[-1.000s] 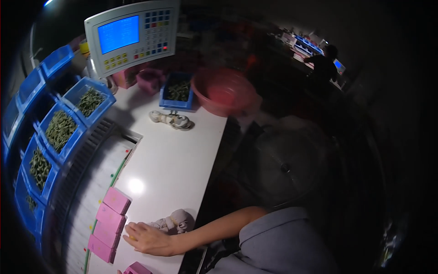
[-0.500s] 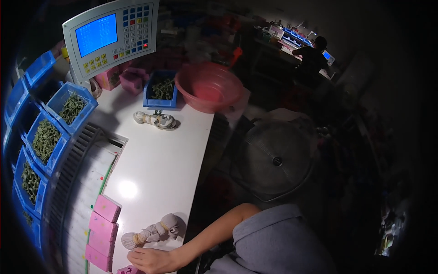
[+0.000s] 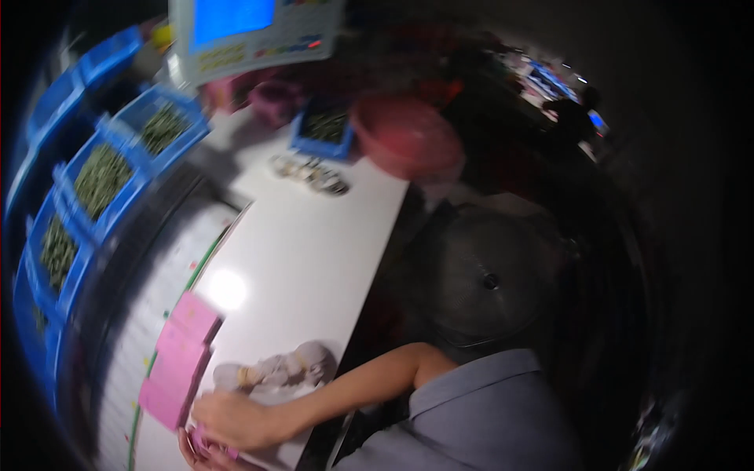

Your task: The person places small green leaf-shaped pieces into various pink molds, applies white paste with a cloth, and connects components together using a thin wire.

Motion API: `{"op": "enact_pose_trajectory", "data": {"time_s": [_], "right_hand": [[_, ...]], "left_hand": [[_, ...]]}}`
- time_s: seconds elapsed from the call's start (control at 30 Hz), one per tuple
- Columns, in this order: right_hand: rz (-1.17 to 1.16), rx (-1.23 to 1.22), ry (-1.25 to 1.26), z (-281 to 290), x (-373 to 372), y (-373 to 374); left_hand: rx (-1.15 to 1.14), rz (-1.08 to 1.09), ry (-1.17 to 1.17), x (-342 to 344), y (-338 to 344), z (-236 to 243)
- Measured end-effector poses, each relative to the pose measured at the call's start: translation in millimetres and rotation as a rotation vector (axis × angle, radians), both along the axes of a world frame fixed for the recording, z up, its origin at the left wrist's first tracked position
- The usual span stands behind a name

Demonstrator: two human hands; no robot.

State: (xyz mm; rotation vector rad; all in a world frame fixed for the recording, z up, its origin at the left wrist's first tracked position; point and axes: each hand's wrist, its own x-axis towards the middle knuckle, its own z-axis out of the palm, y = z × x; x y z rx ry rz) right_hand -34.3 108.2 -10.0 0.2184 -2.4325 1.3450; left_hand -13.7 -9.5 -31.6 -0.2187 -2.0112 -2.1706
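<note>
My right hand (image 3: 236,420) reaches across the front end of the white table, its fingers curled down and blurred by motion. What they pinch, if anything, is hidden. Just below it, at the lower edge, my left hand (image 3: 188,449) shows only in part, fingers bent round a small pink block (image 3: 206,446). Beyond the right hand lies a pale grey cloth bundle (image 3: 275,370) tied with tan bands, apart from the wrist. Along the table's left side runs a row of pink blocks (image 3: 174,369).
Blue bins (image 3: 102,177) of small green parts line the left. At the back are a control panel (image 3: 251,47), a blue tray (image 3: 320,149), a red basin (image 3: 408,141) and a patterned bundle (image 3: 310,174). A round dark stool-like shape (image 3: 471,275) stands right; a person (image 3: 577,110) works far off.
The view has shifted, so the table things sit higher and the panel is partly cut off. My left hand has come into view at the pink block; my right fingers now curl above it.
</note>
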Motion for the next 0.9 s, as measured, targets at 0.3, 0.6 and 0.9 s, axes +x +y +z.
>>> {"op": "enact_pose_trajectory", "data": {"time_s": [0.3,0.6,0.9], "right_hand": [[0.054,0.082,-0.119,34,6,55],[0.116,0.459,-0.274,37,46,83],[0.311,0.948,0.246,51,40,39]], "left_hand": [[-0.149,-0.310,-0.067,8,-14,13],[-0.292,-0.406,-0.042,-6,-25,15],[-0.456,-0.408,0.035,-10,-25,22]]}}
